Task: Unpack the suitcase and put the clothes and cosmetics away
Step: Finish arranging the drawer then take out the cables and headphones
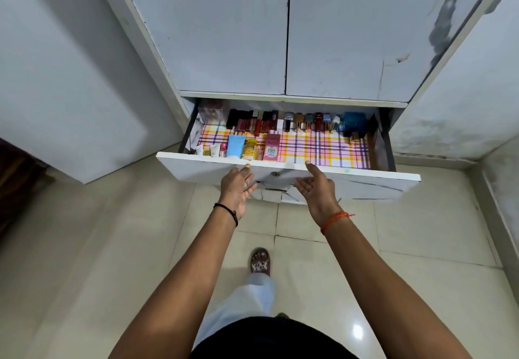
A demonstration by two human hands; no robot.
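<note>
At frame centre, my left hand [237, 187] and right hand [316, 187] were spread wide and empty against the drawer front [365, 181]; cosmetics [252, 134] lay inside, above them.

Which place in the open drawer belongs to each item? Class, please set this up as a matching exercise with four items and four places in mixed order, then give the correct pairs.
Items
1. pink BB cream box
2. light blue tube
3. blue box
4. row of lipsticks

Places
A. back right corner of the drawer
B. front row, left of the yellow bottle
C. along the back, left half
D. front row, right of the yellow bottle

Pairs: 1-D, 2-B, 3-A, 4-C
</note>
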